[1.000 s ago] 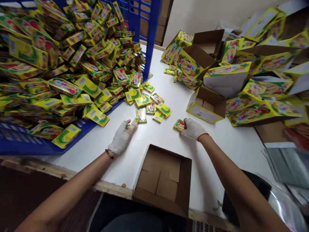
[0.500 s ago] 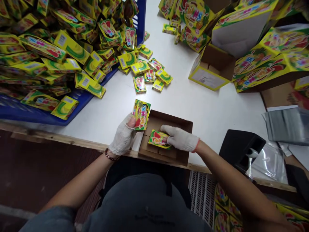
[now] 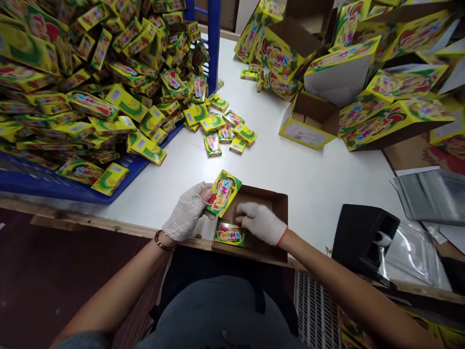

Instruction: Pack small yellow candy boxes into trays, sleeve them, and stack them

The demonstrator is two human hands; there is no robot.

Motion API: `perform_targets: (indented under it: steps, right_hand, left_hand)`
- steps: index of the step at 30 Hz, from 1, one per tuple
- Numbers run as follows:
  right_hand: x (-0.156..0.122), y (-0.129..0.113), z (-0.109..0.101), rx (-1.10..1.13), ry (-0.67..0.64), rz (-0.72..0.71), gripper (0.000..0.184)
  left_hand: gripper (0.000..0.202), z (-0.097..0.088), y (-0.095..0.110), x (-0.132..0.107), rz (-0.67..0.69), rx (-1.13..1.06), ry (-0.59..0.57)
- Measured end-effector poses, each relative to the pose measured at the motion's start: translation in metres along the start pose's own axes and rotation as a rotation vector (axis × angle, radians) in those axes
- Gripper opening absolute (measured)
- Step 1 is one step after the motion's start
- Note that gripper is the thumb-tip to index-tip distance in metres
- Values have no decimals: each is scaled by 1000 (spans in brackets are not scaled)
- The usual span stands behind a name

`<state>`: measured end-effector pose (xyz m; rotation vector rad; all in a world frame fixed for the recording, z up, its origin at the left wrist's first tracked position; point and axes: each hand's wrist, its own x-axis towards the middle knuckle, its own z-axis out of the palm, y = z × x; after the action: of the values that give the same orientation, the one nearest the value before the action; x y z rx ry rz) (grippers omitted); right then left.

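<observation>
My left hand (image 3: pixel 186 212), in a white fingerless glove, pinches a yellow-green candy packet (image 3: pixel 222 192) and holds it tilted over the left rim of an open brown cardboard box (image 3: pixel 271 199) at the table's near edge. My right hand (image 3: pixel 259 223), in a white glove, is inside the box with its fingers curled, reaching toward the held packet. Another packet (image 3: pixel 229 233) lies flat in the box's near left corner, just left of my right hand.
A blue crate (image 3: pixel 43 182) heaped with packets fills the left. Several loose packets (image 3: pixel 225 130) lie on the white table (image 3: pixel 316 184). Stacked yellow cartons (image 3: pixel 378 97) stand at the back right, one open carton (image 3: pixel 308 123) in front. A black device (image 3: pixel 361 235) sits right.
Both hands came back from the loose packets to the brown box, each with a packet. My right hand laid its packet in the box and let go; the left still holds one.
</observation>
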<state>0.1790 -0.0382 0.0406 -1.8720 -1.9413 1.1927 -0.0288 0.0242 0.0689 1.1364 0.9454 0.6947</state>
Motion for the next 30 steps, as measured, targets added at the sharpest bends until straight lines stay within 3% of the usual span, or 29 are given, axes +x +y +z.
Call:
perform_targets:
  steps: [2, 4, 9, 12, 14, 16, 18, 19, 21, 23, 24, 27, 30]
  right_hand:
    - [-6, 0, -20, 169, 257, -71, 43]
    - [-13, -2, -40, 270, 354, -188, 57]
    - [-21, -3, -74, 389, 77, -304, 68]
    - [-15, 0, -72, 390, -7, -259, 51]
    - [-6, 1, -59, 307, -23, -145, 30]
    - [4, 1, -42, 245, -17, 30, 22]
    - [13, 2, -26, 305, -4, 208, 24]
    - [15, 3, -21, 372, -14, 281, 26]
    - [17, 8, -15, 479, -60, 353, 29]
    - [17, 16, -14, 440, -46, 293, 32]
    - [16, 20, -14, 368, -18, 225, 35]
    - [19, 24, -12, 162, 31, 15, 59]
    - [30, 15, -4, 98, -57, -55, 67]
  left_hand:
    - [39, 3, 12, 1, 28, 133, -20]
    - [32, 10, 23, 3, 113, 293, -41]
    - [24, 25, 28, 14, 425, 662, -111]
    - [21, 24, 17, 25, 561, 762, -205]
    - [18, 19, 6, 39, 648, 757, -146]
    - [24, 11, -4, 56, 706, 727, 19]
    - [39, 2, -13, 73, 673, 672, 129]
    - [46, -2, -16, 79, 620, 633, 107]
    - [59, -6, -22, 85, 477, 544, -83]
    - [65, -6, -28, 82, 364, 461, -255]
    - [65, -5, -30, 78, 335, 430, -280]
    - [66, 1, -39, 67, 305, 367, -210]
    - [64, 8, -49, 60, 285, 343, -159]
